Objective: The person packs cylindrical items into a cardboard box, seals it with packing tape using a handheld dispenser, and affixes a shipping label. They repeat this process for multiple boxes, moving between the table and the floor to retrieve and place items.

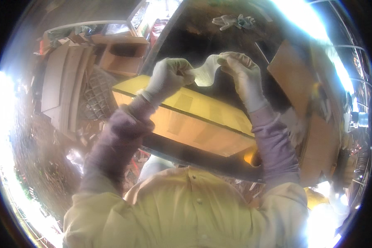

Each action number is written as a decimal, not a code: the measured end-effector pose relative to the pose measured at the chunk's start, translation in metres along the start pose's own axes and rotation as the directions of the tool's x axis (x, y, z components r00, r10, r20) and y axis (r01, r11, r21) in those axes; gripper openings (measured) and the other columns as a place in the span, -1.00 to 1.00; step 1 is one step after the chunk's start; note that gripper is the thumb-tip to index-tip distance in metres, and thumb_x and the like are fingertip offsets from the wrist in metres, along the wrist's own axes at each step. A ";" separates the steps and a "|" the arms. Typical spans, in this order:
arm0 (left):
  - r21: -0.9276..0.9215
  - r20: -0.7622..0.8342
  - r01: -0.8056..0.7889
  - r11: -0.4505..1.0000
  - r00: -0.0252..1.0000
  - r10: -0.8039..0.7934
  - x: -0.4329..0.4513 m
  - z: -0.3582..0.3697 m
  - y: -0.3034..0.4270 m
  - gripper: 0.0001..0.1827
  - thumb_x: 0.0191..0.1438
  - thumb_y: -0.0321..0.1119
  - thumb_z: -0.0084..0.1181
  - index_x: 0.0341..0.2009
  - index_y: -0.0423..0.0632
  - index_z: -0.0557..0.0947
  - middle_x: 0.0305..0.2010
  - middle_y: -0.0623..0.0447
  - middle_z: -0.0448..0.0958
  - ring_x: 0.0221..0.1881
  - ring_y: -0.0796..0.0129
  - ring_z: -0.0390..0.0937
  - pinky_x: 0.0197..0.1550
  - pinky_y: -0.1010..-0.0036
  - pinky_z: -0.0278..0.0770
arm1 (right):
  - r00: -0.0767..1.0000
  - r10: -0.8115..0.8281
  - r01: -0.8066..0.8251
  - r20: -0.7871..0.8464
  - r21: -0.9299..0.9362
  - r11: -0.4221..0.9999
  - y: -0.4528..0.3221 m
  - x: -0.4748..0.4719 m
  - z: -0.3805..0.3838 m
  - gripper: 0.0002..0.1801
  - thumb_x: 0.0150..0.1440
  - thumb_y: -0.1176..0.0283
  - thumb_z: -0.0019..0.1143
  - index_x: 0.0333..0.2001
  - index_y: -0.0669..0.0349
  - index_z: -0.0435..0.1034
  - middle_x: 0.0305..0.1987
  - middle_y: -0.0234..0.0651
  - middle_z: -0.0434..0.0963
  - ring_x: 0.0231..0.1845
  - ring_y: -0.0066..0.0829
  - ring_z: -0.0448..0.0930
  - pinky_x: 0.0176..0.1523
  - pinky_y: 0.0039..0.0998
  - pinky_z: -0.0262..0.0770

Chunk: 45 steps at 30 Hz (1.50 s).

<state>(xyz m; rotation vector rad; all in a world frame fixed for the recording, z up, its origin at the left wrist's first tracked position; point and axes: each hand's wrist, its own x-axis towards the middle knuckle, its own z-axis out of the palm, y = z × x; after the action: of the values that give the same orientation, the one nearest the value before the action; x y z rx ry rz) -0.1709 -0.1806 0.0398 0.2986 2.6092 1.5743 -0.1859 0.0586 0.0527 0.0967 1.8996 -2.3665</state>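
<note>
A pale, curled strip (206, 73), paper or tape, hangs in a bend between my two gloved hands. My left hand (173, 73) pinches its left end, and my right hand (241, 69) grips the other end between thumb and fingers. Below them a long cardboard box (201, 124) lies closed on a dark tabletop (186, 158). Its upper face looks yellow, and tape bands cross its top and side. My left wrist passes in front of the box's left part. By its right end sits a bright orange-yellow round object (250, 157), perhaps a tape roll, partly hidden by my right sleeve.
A pair of work gloves (234, 21) lies at the table's far side. Cardboard sheets (60, 83) stand at the left, near an open carton (121, 57) and a gridded divider (99, 93). More cardboard (297, 74) leans at the right. Scraps litter the ground (40, 161).
</note>
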 end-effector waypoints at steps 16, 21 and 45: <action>0.346 0.726 -0.921 0.180 0.384 0.570 0.031 0.007 -0.036 -0.89 -0.19 -0.40 0.24 -0.63 0.18 0.63 -0.47 0.22 0.52 -0.25 0.32 0.54 0.32 0.23 0.40 | 0.845 0.417 -0.300 0.336 -0.348 0.888 0.050 -0.043 -0.075 -0.81 0.13 0.64 0.31 -0.14 0.36 0.60 -0.10 -0.17 0.70 -0.12 -0.39 0.70 0.07 -0.39 0.64; 0.222 0.827 -0.920 0.324 0.354 0.437 0.030 0.009 -0.034 -0.85 -0.05 -0.43 0.24 -0.51 0.21 0.74 -0.39 0.26 0.59 -0.08 0.30 0.54 0.21 0.28 0.43 | 0.791 0.447 -0.236 0.418 -0.465 0.853 0.045 -0.049 -0.075 -0.77 0.10 0.75 0.23 -0.16 0.35 0.63 -0.03 -0.21 0.69 -0.05 -0.49 0.65 0.14 -0.45 0.57; 0.299 0.937 -0.533 0.791 0.321 -0.138 0.030 0.026 -0.013 -0.26 0.21 0.02 0.14 0.34 -0.19 0.34 0.41 -0.23 0.30 0.42 -0.10 0.26 0.42 0.15 0.22 | 0.936 -0.344 0.113 0.080 -0.991 0.077 0.055 -0.185 -0.075 -0.02 -0.25 0.10 0.57 0.27 0.17 0.35 0.23 -0.13 0.48 0.24 -0.08 0.47 0.30 -0.09 0.31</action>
<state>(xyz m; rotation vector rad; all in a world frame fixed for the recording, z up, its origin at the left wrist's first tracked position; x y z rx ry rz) -0.1978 -0.1578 0.0173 1.2252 1.9093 0.2184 0.0030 0.1277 0.0041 -0.1423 3.3291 -0.5433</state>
